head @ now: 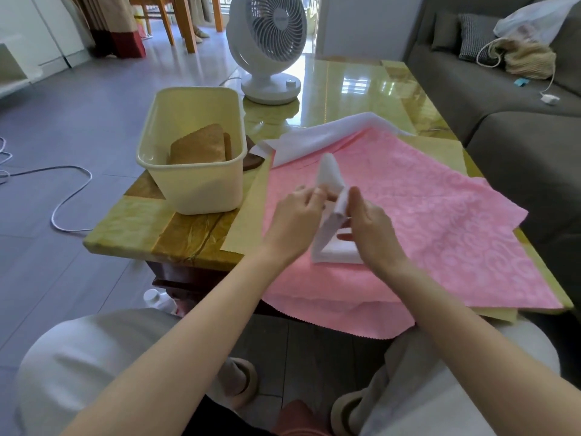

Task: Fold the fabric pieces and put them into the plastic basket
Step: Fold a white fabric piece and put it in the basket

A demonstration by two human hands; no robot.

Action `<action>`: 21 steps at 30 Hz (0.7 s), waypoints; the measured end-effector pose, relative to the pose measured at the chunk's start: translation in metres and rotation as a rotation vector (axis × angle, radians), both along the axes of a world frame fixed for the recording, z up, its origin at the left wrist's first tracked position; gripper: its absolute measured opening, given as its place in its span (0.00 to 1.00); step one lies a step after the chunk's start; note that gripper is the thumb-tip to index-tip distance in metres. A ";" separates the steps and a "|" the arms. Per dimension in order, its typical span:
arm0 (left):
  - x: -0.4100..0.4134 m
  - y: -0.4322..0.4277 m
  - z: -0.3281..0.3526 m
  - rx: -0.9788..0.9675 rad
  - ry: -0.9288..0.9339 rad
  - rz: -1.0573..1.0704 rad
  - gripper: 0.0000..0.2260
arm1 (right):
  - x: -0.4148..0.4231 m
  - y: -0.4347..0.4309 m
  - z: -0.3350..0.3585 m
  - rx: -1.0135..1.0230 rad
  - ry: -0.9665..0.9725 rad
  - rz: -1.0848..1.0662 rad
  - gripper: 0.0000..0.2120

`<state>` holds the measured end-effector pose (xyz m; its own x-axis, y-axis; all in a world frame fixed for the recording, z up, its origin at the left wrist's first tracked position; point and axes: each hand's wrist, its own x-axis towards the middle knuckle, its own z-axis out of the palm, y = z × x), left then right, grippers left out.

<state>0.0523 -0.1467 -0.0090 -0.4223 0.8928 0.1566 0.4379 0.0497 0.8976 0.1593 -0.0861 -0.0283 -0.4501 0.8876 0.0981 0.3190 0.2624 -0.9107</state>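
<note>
Fold in progress at centre frame; small white cloth [328, 173] is raised at its top, lower edge resting on the pink cloth [440, 215]; left hand [298, 212] has fingers curled, pinching the cloth's upper left edge; right hand [374, 228] has its thumb against the near face and fingers tucked behind and under the fold, so both hands hold it. Basket [191, 187] sits left of centre, just beside the pink cloth, with a folded brown cloth [201, 146] already inside.

Doing this step well, my read: line the edges up before the top half goes down; keep the right thumb on the crease as pivot; flatten with a palm so the bundle stays compact; carry it with both hands so it doesn't spring open on the way left to the basket; lay it beside or on the brown one. Risk: dragging the pink cloth along, since it overhangs the near edge.

Surface: glossy yellow-brown table [132, 221]; yellow sheet [248, 221] under the pink cloth; big white cloth [330, 133] bunched behind it, not yet folded. Room: white fan [267, 42] at the table's far end, upper centre; grey sofa [503, 99] at right with a straw bag [528, 58]; white cable [69, 190] looping over the grey floor at left.
</note>
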 end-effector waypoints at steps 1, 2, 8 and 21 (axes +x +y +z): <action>0.008 0.006 -0.003 -0.015 0.020 -0.036 0.17 | 0.011 0.006 0.001 -0.026 -0.006 -0.066 0.23; 0.015 0.011 -0.007 -0.039 0.042 -0.076 0.18 | 0.021 0.013 0.000 -0.044 -0.031 -0.124 0.22; 0.037 0.032 -0.044 -0.252 0.218 -0.272 0.14 | 0.051 0.042 -0.030 -0.086 -0.423 -0.222 0.15; -0.016 0.023 -0.067 -0.539 0.800 -0.129 0.24 | 0.031 0.055 -0.021 -0.276 -0.440 -0.176 0.20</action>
